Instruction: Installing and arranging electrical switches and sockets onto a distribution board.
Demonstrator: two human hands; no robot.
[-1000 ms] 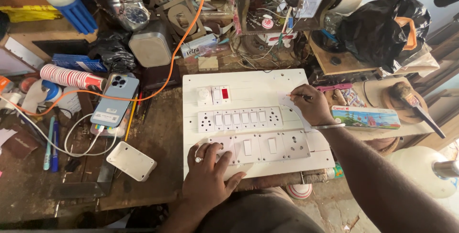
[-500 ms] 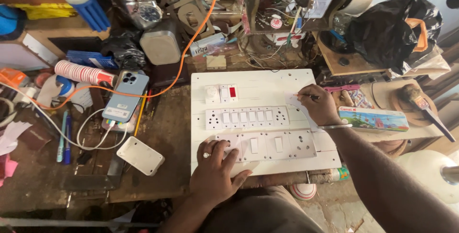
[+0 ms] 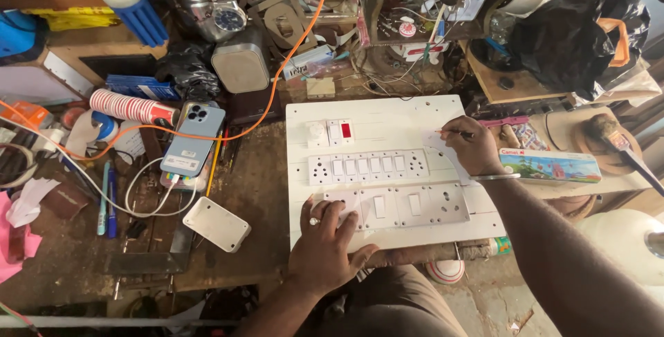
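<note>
A white switchboard panel point(image 3: 387, 112) lies flat on the cluttered workbench, with two rows of switches and sockets and a small red-switch module near its top. My left hand point(image 3: 325, 243) presses flat on the panel's lower left corner, fingers spread over the lower switch plate point(image 3: 408, 205). My right hand point(image 3: 474, 147) rests on the panel's right side and pinches a thin pen or pencil point(image 3: 453, 133), its tip touching the white surface.
A blue phone point(image 3: 194, 144) on a white cable lies left of the panel, beside a small white box lid point(image 3: 216, 223). An orange cable point(image 3: 290, 53) crosses the bench. A stack of striped cups point(image 3: 131, 108), pens, a black bag point(image 3: 574, 32) and a colourful flat box point(image 3: 550, 165) surround the panel.
The view has shifted slightly, so the panel sits more to the right. Both hands stay on the panel; the right hand has moved a little along its right side.
</note>
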